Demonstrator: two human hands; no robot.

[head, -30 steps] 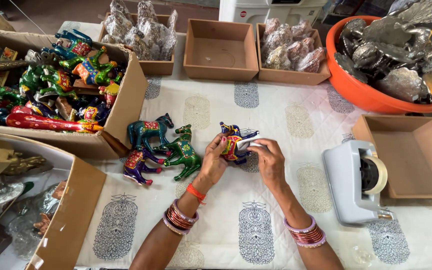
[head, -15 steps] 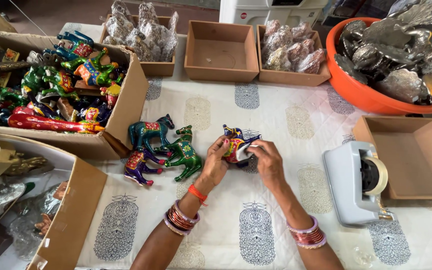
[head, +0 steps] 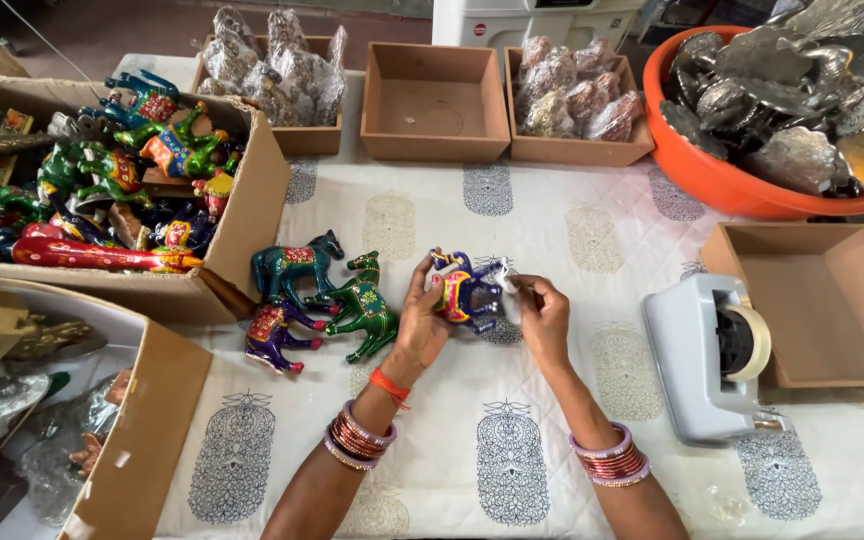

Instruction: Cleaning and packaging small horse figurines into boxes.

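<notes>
A glossy painted figurine point(head: 462, 295) is held between the hands — over matt quilted cloth point(head: 512, 420); beside, cardboard boxes point(head: 432, 105).

- The left hand point(head: 420, 335) covers one side of the purple painted animal figure point(head: 462, 295), so its legs there stay hidden.
- What the right hand point(head: 542, 318) pinches at the fingertips is too small to tell.
- The orange tub point(head: 722, 180) is cut off by the top and right edges.
- The white machine point(head: 532, 20) is cut off at the top.
- Both forearms run out of the bottom edge.
</notes>
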